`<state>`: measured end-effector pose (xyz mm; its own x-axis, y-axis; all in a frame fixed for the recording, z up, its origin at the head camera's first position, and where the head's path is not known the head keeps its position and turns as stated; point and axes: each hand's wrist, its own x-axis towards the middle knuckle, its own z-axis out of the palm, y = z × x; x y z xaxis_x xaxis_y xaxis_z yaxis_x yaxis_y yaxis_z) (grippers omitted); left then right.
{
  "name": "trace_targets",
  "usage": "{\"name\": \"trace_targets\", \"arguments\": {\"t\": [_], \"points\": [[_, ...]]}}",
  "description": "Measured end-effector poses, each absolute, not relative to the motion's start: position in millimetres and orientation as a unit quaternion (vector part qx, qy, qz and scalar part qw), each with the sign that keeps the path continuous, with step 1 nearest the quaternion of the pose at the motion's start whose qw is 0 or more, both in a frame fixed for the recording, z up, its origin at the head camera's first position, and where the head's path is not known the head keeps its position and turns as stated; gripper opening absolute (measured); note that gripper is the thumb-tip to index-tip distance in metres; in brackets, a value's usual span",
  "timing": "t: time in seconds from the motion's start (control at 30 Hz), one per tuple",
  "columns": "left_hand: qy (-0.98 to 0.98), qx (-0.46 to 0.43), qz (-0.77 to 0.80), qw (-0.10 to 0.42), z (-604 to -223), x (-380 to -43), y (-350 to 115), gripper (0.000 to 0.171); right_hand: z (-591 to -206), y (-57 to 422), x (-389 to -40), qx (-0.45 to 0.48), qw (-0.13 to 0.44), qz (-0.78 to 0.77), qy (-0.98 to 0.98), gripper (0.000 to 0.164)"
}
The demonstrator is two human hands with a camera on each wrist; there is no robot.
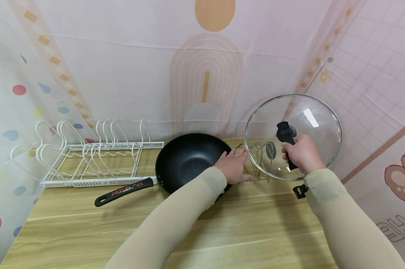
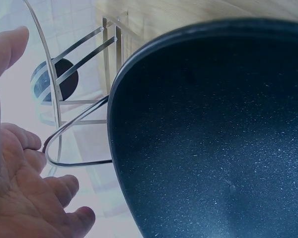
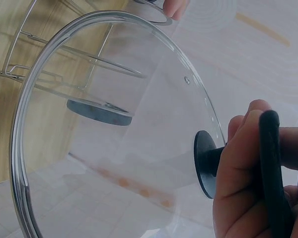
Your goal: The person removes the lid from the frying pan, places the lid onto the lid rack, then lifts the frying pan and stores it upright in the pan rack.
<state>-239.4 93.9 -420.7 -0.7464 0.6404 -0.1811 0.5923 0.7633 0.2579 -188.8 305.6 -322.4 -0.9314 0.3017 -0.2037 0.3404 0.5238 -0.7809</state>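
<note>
My right hand (image 1: 303,153) grips the black handle (image 1: 284,132) of a clear glass lid (image 1: 323,142) with a steel rim. The lid is tilted up in front of the curtain, over a small wire rack (image 3: 12,54). My left hand (image 1: 232,166) reaches across the right side of a black frying pan (image 1: 185,160), fingers extended toward the lid's rim. In the left wrist view, the left fingertips (image 2: 72,186) are near a wire loop (image 2: 79,162) of that rack; contact is unclear. The pan's long handle (image 1: 128,191) points left.
A white dish rack (image 1: 98,182) with upright wire dividers stands at the left, partly behind the pan handle. The wooden tabletop (image 1: 242,239) extends toward me. A patterned curtain (image 1: 131,74) hangs along the back and sides. A grey disc (image 3: 99,113) sits on the small wire rack.
</note>
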Motion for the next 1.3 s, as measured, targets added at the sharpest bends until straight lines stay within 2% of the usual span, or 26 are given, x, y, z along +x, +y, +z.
{"name": "trace_targets", "arguments": {"t": [0.57, 0.83, 1.07, 1.3], "points": [[0.936, 0.319, 0.077, 0.131, -425.9, -251.2, 100.1, 0.103, -328.0, 303.9, -188.6, 0.187, 0.025, -0.439, 0.878, 0.022], [0.936, 0.320, 0.069, 0.127, -424.6, -251.3, 98.5, 0.102, -331.6, 301.9, -188.5, 0.188, 0.028, -0.435, 0.880, 0.029], [0.936, 0.320, 0.073, 0.128, -420.8, -249.6, 97.1, 0.103, -337.7, 300.3, -189.2, 0.182, 0.028, -0.429, 0.884, 0.017], [0.936, 0.323, 0.071, 0.122, -418.9, -248.1, 96.8, 0.103, -338.8, 298.3, -188.6, 0.183, 0.027, -0.419, 0.889, 0.015]]}}
